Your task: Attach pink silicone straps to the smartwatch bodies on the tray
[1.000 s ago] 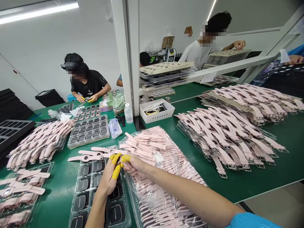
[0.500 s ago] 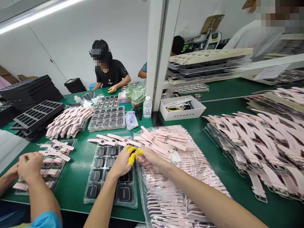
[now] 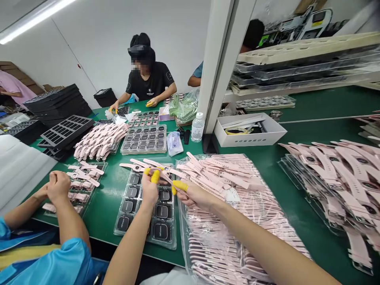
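Yellow finger cots cover several fingertips of both hands. My left hand (image 3: 151, 189) is closed on one end of a pink watch strap (image 3: 166, 179); its fingers hide whatever is joined there. Pinched in my right hand (image 3: 190, 193) is the strap's other end. Below my left hand lies a clear plastic tray (image 3: 170, 242) of dark square watch faces. Several pink-strapped watches (image 3: 136, 168) rest across its far edge. Under my right forearm, a clear plastic bag (image 3: 219, 241) is full of pink straps, with loose pink straps (image 3: 213, 170) on top.
To the left, a co-worker's clasped hands (image 3: 57, 186) are beside a tray of pink watches (image 3: 86, 190). Stacked watch trays (image 3: 332, 170) stand right. A white box (image 3: 252, 136), water bottle (image 3: 197, 127) and metal post (image 3: 219, 71) are ahead. Another person (image 3: 150, 79) works across the green table (image 3: 103, 209).
My view has shifted, so most things sit further right. My hands have moved apart, and the pink strap now shows stretched between them. The person across has reached one hand toward the plastic-wrapped items.
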The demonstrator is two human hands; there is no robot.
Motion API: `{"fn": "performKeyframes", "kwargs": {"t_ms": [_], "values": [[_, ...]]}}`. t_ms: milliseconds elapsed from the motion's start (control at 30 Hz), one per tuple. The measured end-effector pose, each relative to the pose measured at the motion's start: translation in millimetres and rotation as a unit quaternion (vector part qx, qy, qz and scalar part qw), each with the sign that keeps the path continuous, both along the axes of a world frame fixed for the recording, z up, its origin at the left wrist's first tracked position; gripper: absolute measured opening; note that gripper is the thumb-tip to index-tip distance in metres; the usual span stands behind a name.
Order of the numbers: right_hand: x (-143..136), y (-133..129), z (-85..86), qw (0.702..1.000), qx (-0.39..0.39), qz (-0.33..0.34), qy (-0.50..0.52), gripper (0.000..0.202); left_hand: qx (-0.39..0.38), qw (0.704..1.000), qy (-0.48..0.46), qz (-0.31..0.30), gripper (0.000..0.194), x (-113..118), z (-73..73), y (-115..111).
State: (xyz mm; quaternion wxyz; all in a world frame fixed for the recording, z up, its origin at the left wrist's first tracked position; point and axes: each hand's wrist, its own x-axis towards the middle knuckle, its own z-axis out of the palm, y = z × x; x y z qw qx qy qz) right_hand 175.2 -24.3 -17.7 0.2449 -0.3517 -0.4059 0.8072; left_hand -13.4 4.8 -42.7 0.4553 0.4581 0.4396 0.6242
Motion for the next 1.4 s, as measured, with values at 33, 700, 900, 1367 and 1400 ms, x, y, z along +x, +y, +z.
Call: {"fn": "performKeyframes", "kwargs": {"t_ms": [33,700,900,1367,1400], "values": [[2,0,0.6,1.0,0.005,0.02,-0.019,0.045,-0.006,0.999,-0.022,0.03,0.044,-6,0.9,4],[1,2,-7.0,0.991,0.099,-0.09,0.003,0.03,0.134,0.926,0.268,-0.23,0.048,7,-9.9,-3],[1,3,-3.4,0.99,0.06,-0.122,0.024,0.028,0.166,0.912,0.298,-0.227,0.051,7,-4.6,-3],[0,1,-1.6,0.985,-0.036,-0.134,0.098,0.028,0.167,0.898,0.319,-0.253,0.046,1,-2.6,-7],[0,1,-2.4,0.985,-0.037,-0.137,0.095,0.027,0.167,0.897,0.32,-0.256,0.046,0,-1.9,-7]]}}
